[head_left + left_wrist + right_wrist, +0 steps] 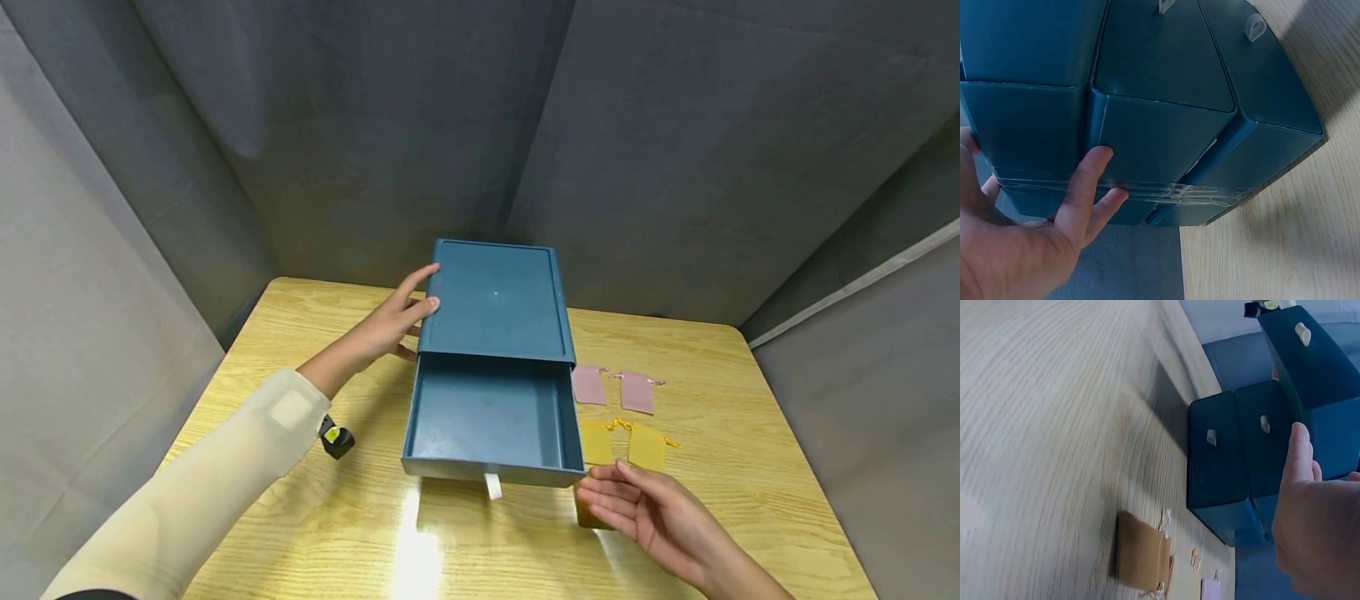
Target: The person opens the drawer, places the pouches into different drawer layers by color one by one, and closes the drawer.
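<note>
Now | our left hand [382,329] flat against blue drawer box [498,304] left side | right hand [645,508] open, empty, by open drawer [491,412] front right corner | yellow pouches [626,442] right of drawer, nearer right hand

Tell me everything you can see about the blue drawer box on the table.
The blue drawer box looks like matte plastic, with a flat recessed top. Its top drawer is pulled out toward the person and empty, with a small white pull tab on its front. It sits on the wooden table. The left hand rests on its left side.
</note>
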